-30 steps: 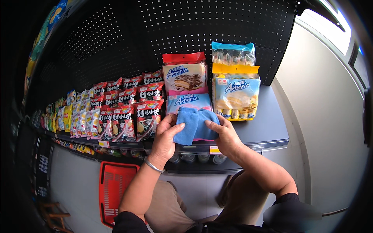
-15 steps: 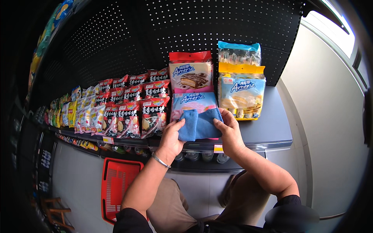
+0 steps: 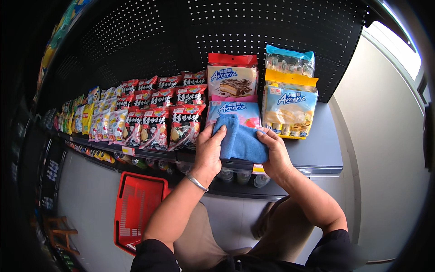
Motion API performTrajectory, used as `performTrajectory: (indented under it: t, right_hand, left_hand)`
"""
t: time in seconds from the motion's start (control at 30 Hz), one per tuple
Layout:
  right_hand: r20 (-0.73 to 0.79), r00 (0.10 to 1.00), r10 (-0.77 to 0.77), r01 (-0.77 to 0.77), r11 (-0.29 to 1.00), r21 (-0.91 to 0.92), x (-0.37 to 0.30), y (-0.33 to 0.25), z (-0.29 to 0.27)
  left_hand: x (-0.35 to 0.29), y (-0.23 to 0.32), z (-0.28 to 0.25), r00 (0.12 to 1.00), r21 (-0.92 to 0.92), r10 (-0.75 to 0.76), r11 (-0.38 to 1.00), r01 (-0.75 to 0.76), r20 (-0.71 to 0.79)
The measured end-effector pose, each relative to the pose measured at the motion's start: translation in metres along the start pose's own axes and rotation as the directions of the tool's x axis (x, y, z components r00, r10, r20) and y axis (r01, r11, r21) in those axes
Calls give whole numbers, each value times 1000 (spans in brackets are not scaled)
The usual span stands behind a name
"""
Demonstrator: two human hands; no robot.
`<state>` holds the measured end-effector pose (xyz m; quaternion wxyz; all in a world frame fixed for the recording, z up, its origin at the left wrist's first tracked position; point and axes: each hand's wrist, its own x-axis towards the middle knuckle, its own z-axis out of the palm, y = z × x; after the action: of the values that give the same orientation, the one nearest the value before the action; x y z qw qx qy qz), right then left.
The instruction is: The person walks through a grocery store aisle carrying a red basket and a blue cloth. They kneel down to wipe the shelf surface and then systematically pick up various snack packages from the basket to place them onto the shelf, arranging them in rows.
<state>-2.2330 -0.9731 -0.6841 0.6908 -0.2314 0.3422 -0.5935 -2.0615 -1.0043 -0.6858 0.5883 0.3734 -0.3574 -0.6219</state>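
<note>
Both of my hands hold a folded blue cloth (image 3: 244, 141) in front of the shelf's edge. My left hand (image 3: 210, 148) pinches its left side, thumb on top; a silver bracelet (image 3: 196, 182) circles that wrist. My right hand (image 3: 275, 152) grips the cloth's right end. Just behind the cloth stands a pink and blue cake package (image 3: 233, 109), its lower part covered by the cloth. Behind that is a red-topped cake package (image 3: 233, 77). To the right, a yellow-topped cake package (image 3: 290, 106) stands before a blue-topped clear one (image 3: 290, 61).
Rows of red and black snack bags (image 3: 186, 127) fill the grey shelf (image 3: 317, 147) to the left, with smaller colourful bags (image 3: 108, 124) beyond. Black perforated panels (image 3: 253, 22) rise behind. A red basket (image 3: 136, 199) sits on the floor. Jars (image 3: 244, 177) stand on a lower shelf.
The cloth is turned and its left part folded differently, its top edge raised in my left hand. The shelf appears shifted slightly right and up in view.
</note>
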Motion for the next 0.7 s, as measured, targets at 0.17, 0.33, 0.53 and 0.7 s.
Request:
performTrajectory:
  t: [0.17,0.33,0.53,0.7]
  right_hand:
    - [121,910,-398,416,869,-269,-3,11,6]
    - [381,848,-370,523,701,-485,-13,18,19]
    - [318,886,-337,452,779,-435,-8,16,18]
    - [223,851,-476,522,714,-466,8,11,8]
  left_hand:
    - [9,-15,-17,994,240,113,964,-112,10]
    - [-8,-11,-3,991,47,-131,990,130,25]
    - [-10,-10,-12,968,140,29,988,-66,251]
    - [-2,-10,-10,961,6,92,995,-97,259]
